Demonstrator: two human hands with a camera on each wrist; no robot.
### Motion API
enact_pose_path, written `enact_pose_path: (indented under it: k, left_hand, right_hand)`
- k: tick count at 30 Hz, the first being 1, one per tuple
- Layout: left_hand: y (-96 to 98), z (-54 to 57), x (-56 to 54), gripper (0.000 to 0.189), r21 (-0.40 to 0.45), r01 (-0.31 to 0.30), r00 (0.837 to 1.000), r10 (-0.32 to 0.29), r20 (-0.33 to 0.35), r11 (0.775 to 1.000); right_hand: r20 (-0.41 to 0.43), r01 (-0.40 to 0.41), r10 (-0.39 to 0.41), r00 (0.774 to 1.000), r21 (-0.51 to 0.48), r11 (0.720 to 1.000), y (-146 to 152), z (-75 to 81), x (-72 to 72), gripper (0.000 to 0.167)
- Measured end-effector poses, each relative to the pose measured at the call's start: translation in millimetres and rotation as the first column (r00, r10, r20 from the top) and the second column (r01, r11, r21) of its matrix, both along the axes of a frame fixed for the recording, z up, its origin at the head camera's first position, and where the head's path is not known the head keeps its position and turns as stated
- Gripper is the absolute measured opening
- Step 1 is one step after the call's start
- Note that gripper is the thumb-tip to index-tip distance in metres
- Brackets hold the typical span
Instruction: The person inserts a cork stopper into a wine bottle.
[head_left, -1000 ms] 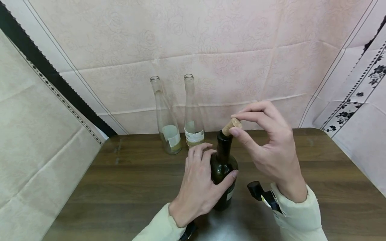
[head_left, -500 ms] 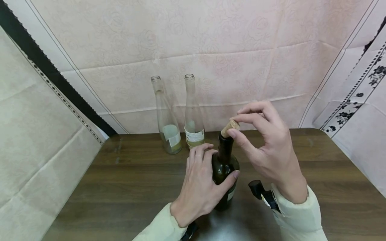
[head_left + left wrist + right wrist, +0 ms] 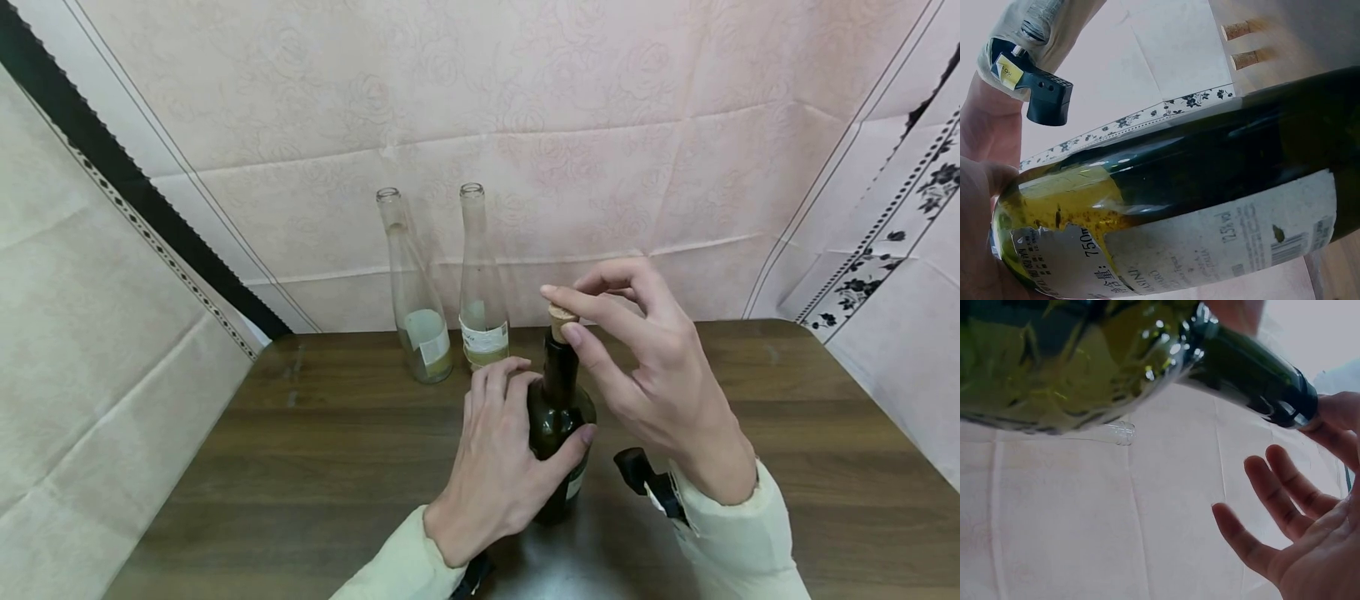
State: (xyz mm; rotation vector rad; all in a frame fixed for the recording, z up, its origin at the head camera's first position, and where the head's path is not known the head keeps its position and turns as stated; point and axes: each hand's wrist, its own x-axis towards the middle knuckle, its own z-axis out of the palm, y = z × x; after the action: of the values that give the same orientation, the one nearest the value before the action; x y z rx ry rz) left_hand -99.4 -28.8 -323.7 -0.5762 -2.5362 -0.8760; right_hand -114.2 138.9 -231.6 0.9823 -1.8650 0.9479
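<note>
A dark green wine bottle (image 3: 553, 421) stands upright on the table, and my left hand (image 3: 491, 467) grips it round the shoulder and body. In the left wrist view its torn pale labels (image 3: 1210, 244) face the camera. A light brown cork (image 3: 558, 327) stands upright in the bottle's mouth, with its upper part showing above the rim. My right hand (image 3: 654, 371) pinches the cork, thumb at its side and a forefinger reaching across near its top. From the right wrist view, the cork is hidden behind the fingers at the neck (image 3: 1254, 378).
Two clear glass bottles (image 3: 418, 321) with pale labels stand behind and left of the green one, close to the cloth backdrop (image 3: 300, 208). In the left wrist view, two loose corks (image 3: 1245, 60) lie on the wooden table (image 3: 337, 500).
The cork has gone from tilted right to upright in the bottle's mouth. My right hand has moved slightly left with it, its forefinger now farther across the cork. The left hand has stayed nearly still.
</note>
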Motion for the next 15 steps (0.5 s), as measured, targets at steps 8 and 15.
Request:
enact_pose_path:
  k: [8,15]
  left_hand:
    - [0.1,-1.2,-0.7,0.064,-0.001,-0.007,1.0,0.007,0.0,1.0]
    - [0.4,0.1,-1.0,0.061,-0.004,-0.006,1.0,0.006,-0.012,1.0]
  right_hand:
    - [-0.035,-0.073,0.073,0.997,0.02,0.997,0.8,0.0,-4.5,0.035]
    - [-0.077,-0.014,0.015,0.997,0.01,1.0,-3.4,-2.8,-5.0,0.038]
